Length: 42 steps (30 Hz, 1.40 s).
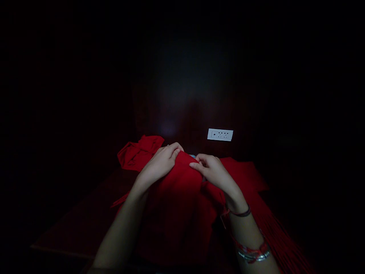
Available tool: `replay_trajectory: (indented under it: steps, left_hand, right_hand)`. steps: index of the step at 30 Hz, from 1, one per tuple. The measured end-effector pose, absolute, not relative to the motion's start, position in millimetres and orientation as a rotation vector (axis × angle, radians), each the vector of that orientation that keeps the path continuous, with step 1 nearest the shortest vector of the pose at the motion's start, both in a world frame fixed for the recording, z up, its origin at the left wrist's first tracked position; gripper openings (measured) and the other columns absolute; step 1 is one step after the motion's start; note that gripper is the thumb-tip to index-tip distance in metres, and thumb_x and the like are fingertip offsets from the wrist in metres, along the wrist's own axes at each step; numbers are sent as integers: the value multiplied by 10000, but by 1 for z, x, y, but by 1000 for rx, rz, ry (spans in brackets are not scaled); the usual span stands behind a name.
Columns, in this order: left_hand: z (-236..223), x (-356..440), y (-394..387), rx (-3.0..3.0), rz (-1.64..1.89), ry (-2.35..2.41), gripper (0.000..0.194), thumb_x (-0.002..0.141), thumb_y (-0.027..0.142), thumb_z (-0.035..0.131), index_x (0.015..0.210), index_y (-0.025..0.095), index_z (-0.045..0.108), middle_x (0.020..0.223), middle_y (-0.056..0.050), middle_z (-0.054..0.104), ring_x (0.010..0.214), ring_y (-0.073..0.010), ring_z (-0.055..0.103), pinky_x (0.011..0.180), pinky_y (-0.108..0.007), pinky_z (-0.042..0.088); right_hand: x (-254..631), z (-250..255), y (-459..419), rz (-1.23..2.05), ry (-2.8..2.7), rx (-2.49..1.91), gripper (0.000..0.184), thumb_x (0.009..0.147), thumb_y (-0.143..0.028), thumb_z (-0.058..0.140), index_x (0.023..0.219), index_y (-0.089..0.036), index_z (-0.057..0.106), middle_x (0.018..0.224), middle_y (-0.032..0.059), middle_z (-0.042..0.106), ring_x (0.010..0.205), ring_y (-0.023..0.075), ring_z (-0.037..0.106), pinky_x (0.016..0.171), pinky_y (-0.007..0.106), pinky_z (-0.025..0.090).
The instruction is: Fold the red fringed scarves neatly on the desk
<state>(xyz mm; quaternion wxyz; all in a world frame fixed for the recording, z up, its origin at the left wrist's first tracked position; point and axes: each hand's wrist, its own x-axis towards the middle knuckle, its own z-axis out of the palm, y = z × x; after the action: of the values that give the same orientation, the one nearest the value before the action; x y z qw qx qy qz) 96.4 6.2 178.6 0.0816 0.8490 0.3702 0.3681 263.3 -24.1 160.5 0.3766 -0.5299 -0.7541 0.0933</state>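
Observation:
A red cloth hangs down toward me between my two hands, its upper edge pinched at both ends. My left hand is closed on the left end of that edge, thumb on the near side. At the right end, my right hand grips the edge between thumb and fingers. Behind the cloth, between the hands, a small pale bluish thing peeks out; its kind is hidden. Bracelets circle my right wrist and forearm.
A bunched red cloth lies on the dark table at the left. To the right spreads a red fringed cloth. A white wall socket is set in the dark panel behind. The surroundings are very dark.

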Motion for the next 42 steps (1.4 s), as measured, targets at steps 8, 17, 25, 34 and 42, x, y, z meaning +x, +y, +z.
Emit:
replay_trajectory:
  steps: [8, 17, 25, 34, 42]
  left_hand:
    - [184, 92, 4, 2656, 1125, 1014, 205, 764, 312, 443, 742, 184, 601, 751, -8, 584, 736, -149, 522, 699, -254, 377]
    - [181, 98, 5, 2581, 1190, 1007, 225, 824, 224, 314, 883, 196, 529, 831, 1, 582, 782, -140, 523, 734, -255, 383]
    - [183, 92, 1, 2587, 1132, 987, 209, 758, 344, 451, 802, 198, 594, 792, 9, 613, 760, -153, 544, 722, -249, 392]
    - [180, 96, 7, 2605, 1206, 985, 207, 799, 185, 351, 888, 186, 538, 883, -10, 579, 836, -143, 514, 779, -278, 382]
    - [180, 95, 2, 2578, 1107, 934, 221, 769, 306, 431, 912, 208, 568, 922, 2, 592, 861, -156, 522, 794, -279, 382]
  right_hand:
    - [267, 160, -25, 422, -1985, -1207, 209, 646, -351, 591, 702, -150, 586, 543, -41, 462, 510, 73, 386, 471, 183, 272]
    - [267, 163, -24, 142, -1847, -1305, 221, 745, -322, 475, 662, -148, 583, 588, -9, 540, 556, 94, 446, 524, 198, 296]
    - [272, 162, -25, 318, -1957, -1200, 208, 711, -337, 518, 765, -156, 605, 688, -3, 586, 616, 107, 482, 557, 201, 326]
    - [272, 167, -29, 132, -1870, -1369, 219, 715, -324, 518, 621, -141, 595, 543, -16, 540, 513, 83, 428, 506, 196, 287]
    - [279, 164, -29, 314, -2077, -1243, 199, 690, -342, 544, 712, -160, 620, 651, -8, 583, 580, 102, 470, 531, 206, 316]
